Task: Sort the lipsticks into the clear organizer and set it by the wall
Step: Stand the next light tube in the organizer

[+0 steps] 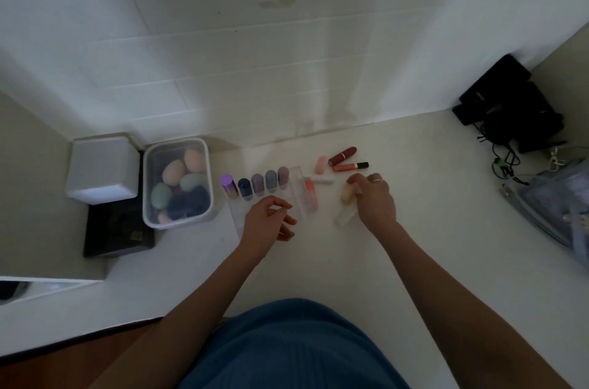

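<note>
Five lipsticks already stand in the clear organizer (296,194), which sits well short of the wall, with its right-hand slots apparently unfilled. To its right the right hand (376,200) curls round a pale tube (346,194); over its near edge the left hand (267,223) hovers, fingers loosely apart and holding nothing. Best, I judge, to steady the organizer with the left hand, carry the tube upright and lower it straight into the next free slot. Right of the organizer a coral tube (310,194), a white stick (323,180), a pink tube (320,164), a gloss (350,166) and a red lipstick (342,155) wait.
</note>
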Motion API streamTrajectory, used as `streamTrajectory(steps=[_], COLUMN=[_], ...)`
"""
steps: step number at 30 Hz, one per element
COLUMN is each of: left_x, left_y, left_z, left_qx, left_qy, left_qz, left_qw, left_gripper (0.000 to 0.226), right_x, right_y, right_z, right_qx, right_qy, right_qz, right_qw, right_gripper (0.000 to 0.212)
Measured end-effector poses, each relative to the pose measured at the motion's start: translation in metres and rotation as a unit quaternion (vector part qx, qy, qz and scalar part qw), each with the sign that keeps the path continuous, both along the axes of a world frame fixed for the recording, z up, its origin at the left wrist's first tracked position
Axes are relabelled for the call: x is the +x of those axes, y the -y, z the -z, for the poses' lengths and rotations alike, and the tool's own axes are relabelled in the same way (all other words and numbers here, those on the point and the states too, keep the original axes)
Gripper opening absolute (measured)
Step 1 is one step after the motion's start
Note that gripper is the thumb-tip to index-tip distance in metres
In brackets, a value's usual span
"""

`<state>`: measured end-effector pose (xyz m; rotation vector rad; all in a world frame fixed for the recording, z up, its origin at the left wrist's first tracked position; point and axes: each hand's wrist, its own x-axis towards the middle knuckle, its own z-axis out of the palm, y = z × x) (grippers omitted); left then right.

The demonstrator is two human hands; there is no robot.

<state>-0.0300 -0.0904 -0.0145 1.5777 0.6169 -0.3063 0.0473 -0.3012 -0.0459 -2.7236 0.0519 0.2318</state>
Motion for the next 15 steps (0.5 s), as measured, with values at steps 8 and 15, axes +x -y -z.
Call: streamTrajectory(steps=[8,15], left_x=[-0.003,-0.001], left_y=[0.003,0.018], left_z=[0.0,-0.01], left_qx=[-0.006,-0.091], left_qy=[0.015,0.039], left_qz=[0.007,0.07], left_qw=[1.0,0.993], left_gripper=[0.011,0.023], right_x=[0.003,-0.036], right_y=[-0.003,-0.047], right_z=[-0.019,-0.044], right_qx=[0.112,0.398], right_qy=[0.068,-0.03], right_qz=[-0.057,-0.045], right_qw=[0.99,0.916], right_gripper=[0.026,0.036])
